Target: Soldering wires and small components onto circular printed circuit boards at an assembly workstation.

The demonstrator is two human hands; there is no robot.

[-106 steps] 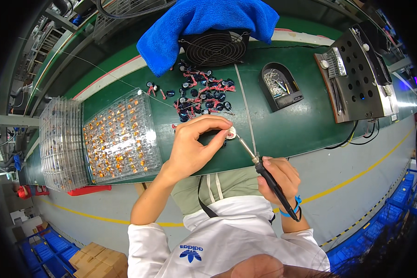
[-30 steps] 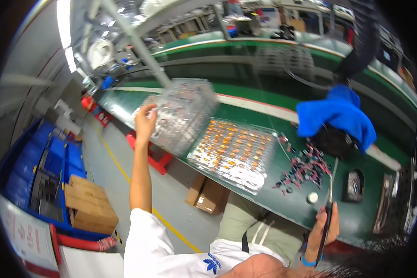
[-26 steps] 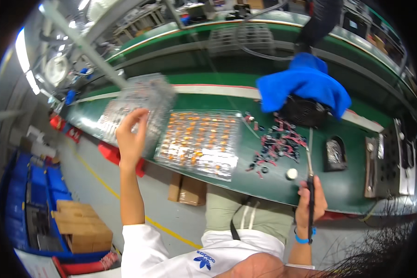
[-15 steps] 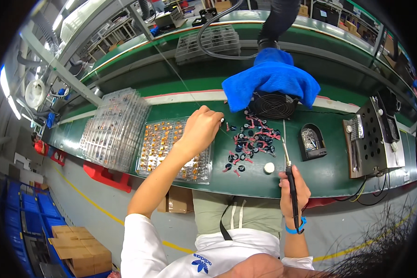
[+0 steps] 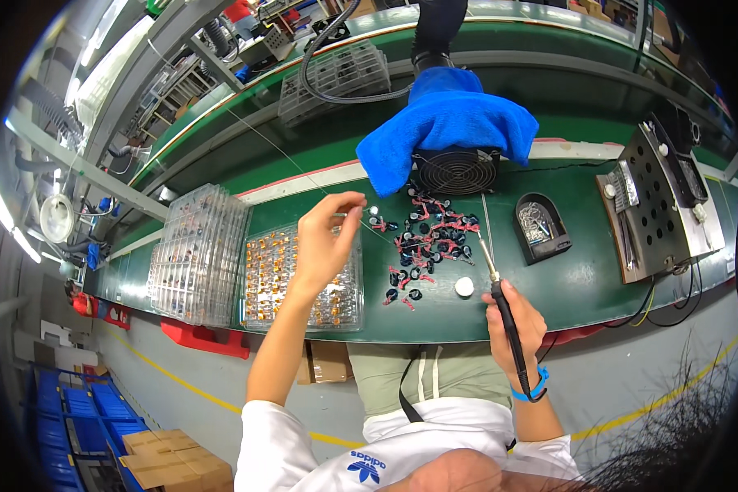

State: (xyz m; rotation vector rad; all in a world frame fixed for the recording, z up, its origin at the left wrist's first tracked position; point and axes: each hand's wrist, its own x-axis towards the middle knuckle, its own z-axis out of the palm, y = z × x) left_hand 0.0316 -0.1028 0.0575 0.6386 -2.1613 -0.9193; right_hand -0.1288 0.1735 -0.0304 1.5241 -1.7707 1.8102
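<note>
Gripping iron (image 5: 507, 313), right hand (image 5: 527, 321) wrapped fingers round it; white disc (image 5: 464, 287) lay left of them. Left hand (image 5: 321, 244) had drawn back over tray (image 5: 348, 325), small knob (image 5: 374, 211) just right of fingertips; pinch or gap unclear, so only right clearly held anything. Wired parts (image 5: 426, 244) lay between hands, fan (image 5: 457, 170) beyond.
</note>
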